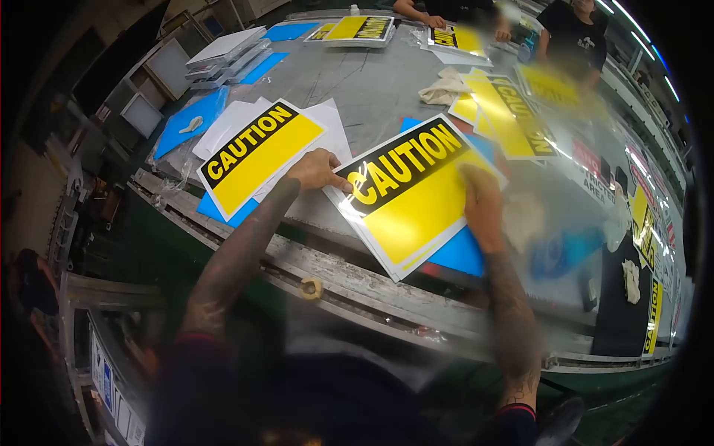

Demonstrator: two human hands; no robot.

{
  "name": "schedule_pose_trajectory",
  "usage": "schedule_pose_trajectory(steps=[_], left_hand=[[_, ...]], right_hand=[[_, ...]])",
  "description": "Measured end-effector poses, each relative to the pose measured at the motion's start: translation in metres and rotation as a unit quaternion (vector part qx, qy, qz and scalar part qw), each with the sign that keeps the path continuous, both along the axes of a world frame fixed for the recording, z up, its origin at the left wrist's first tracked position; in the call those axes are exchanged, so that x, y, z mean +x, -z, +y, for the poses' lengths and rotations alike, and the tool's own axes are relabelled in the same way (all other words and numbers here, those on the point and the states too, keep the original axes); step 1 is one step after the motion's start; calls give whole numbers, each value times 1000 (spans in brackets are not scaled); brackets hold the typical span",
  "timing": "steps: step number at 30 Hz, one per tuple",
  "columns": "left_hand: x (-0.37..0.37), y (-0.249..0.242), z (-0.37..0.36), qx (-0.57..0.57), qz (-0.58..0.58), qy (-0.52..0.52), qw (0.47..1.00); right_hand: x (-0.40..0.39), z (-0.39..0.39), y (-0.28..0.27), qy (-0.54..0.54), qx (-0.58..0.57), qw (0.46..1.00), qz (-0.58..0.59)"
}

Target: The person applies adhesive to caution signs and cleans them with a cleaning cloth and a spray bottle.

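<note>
I have caution signs [409, 219] gripped between left hand [318, 171] and right hand [485, 204], apparently squaring edges, which next calls for even pressure.

Passage across grey tabletop [364, 85]; caution signs [271, 149] block near side, pale cloth [444, 89] right

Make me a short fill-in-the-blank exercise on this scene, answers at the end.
1. The sign between the left hand and the right hand bears the word ____.
2. The area directly below that word is coloured ____.
3. The sheet showing beneath this sign is coloured ____.
4. In the picture, the second sign, near the left hand, lies to the ____ of the first.

Missing words: CAUTION; yellow; blue; left.
</note>
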State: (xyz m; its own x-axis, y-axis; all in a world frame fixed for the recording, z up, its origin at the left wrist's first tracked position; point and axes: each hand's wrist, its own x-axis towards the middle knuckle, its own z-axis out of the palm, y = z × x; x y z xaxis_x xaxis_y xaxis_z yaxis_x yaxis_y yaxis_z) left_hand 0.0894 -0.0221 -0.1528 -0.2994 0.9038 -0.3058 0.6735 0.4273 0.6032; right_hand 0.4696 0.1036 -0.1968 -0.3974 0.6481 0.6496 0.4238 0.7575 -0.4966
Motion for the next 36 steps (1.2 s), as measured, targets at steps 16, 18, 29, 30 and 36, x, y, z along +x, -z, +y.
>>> schedule_pose_trajectory(steps=[16, 18, 29, 30, 36], left_hand=[[-175, -62, -104, 356, -257, -270, 857], [-230, -49, -128, 377, -237, -320, 836], [-273, 21, -142, 300, 400, -283, 819], [-234, 8, -128, 373, 354, -194, 835], [-4, 11, -56, 324, 130, 198, 916]], right_hand=[[22, 15, -7, 70, -84, 985, 134], [19, 14, -4, 57, -89, 983, 150], [4, -7, -30, 43, -50, 993, 98], [-11, -18, -34, 5, -60, 989, 136], [-99, -93, -34, -208, -8, 971, -120]])
